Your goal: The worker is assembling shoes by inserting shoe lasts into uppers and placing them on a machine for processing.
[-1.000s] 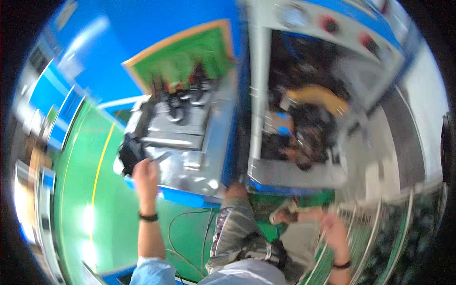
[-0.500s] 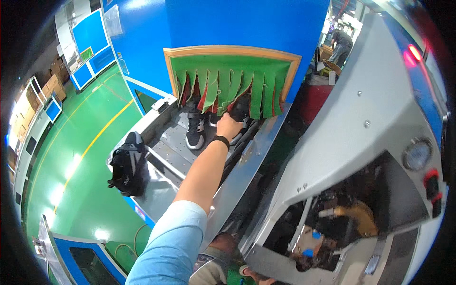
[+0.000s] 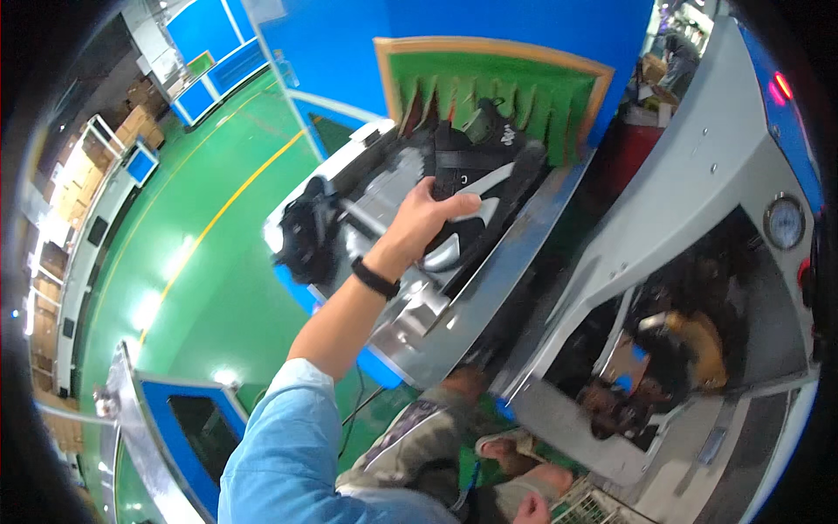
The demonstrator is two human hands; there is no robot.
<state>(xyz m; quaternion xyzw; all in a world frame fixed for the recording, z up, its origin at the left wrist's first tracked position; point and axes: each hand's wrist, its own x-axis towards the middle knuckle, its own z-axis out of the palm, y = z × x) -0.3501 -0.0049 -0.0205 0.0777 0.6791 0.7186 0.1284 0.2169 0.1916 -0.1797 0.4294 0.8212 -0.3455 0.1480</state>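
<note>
Black sneaker, likely light, soft-topped and stiff-soled, best held around the midfoot, is pinched by my left grip near the right edge of the table.

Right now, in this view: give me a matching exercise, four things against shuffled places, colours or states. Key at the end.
Things:
1. Left hand
2. Right hand
3. Round dial gauge
4. Strip curtain

Places, colours, states:
A. On the grey machine at the right
B. Green, inside an orange-tan frame
C. Gripping a black-and-white sneaker
D. Low, at the picture's bottom edge

Pairs: 1-C, 2-D, 3-A, 4-B.
</note>
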